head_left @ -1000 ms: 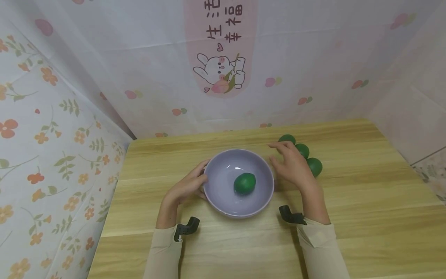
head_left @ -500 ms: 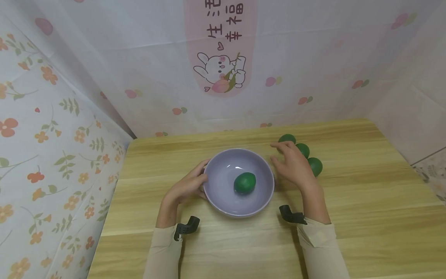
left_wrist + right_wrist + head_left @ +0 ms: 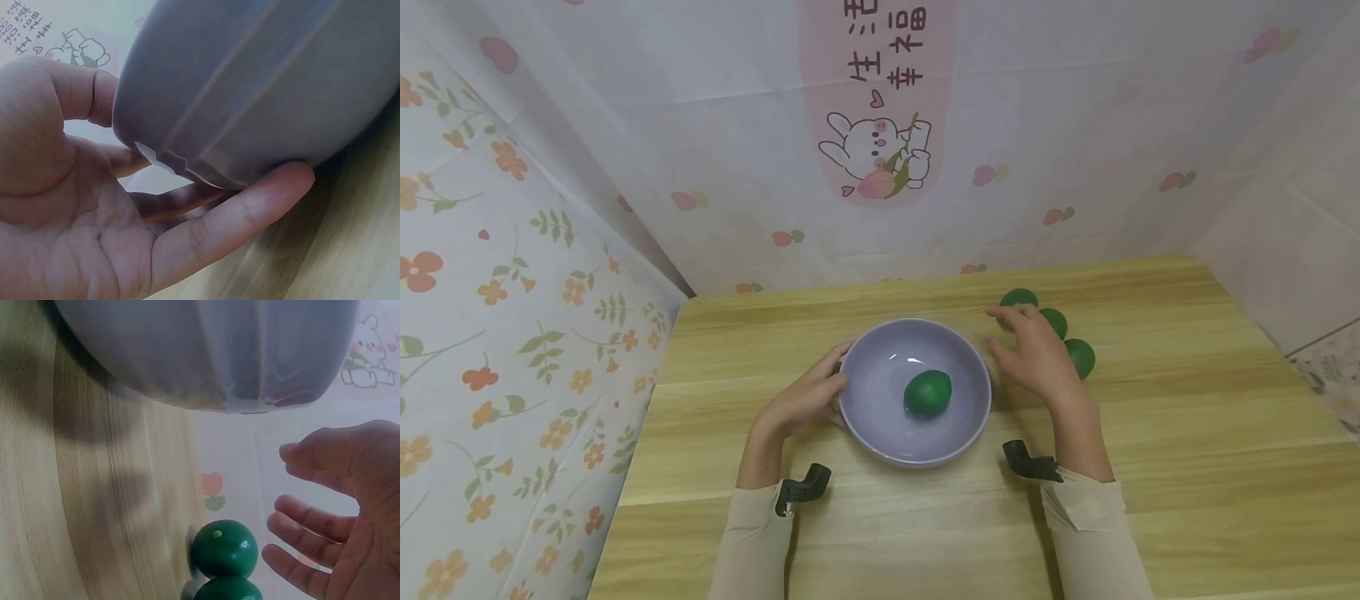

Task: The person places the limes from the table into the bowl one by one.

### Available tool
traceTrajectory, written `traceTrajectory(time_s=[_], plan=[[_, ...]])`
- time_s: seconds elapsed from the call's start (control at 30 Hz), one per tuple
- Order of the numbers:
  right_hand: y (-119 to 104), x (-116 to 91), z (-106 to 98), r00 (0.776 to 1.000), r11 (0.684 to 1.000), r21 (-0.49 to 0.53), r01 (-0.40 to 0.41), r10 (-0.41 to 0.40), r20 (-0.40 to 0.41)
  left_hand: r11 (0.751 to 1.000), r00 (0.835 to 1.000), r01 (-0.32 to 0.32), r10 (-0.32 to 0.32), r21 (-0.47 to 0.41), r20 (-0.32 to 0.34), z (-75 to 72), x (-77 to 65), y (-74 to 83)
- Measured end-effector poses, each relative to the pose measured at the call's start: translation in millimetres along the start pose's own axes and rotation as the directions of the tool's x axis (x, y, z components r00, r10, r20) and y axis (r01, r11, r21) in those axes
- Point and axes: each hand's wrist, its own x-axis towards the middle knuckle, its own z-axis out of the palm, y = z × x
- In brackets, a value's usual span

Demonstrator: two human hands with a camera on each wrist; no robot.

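A round lavender bowl stands on the wooden table, with one green lime inside it. My left hand grips the bowl's left side, thumb at the rim. In the left wrist view, the fingers of that hand lie along the outer wall and under its lower curve. On the other side, my right hand hovers apart from the bowl, fingers loosely bent and holding nothing. Three more limes sit in a slanting row beside and behind it, partly covered by the hand. The right wrist view shows two of these limes below the bowl.
The light wooden table extends to the right and toward the front. A white printed curtain hangs along its back edge, and a flowered cloth covers the left side. Black camera mounts stick out from both sleeves.
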Motion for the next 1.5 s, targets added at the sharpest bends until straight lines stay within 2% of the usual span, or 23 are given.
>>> traceTrajectory(time_s=[0.53,1.23,1.5], plan=[[5.2,-0.6,-5.1,1.0,1.0,-0.004,-0.004,0.004,-0.019,1.0,1.0,-0.005,0.006,0.004,-0.001,0.4,0.5,0.2],[12.8,-1.8,-7.1,0.99,0.999,-0.031,0.033,-0.037,-0.133,1.0,1.0,-0.006,0.006,0.0,0.0,-0.4,0.1,-0.8],[15.2,-3.4,-9.8,0.99,0.999,-0.039,0.023,-0.028,-0.139,1.0,1.0,0.005,-0.005,-0.006,-0.003,0.1,0.8,-0.9]])
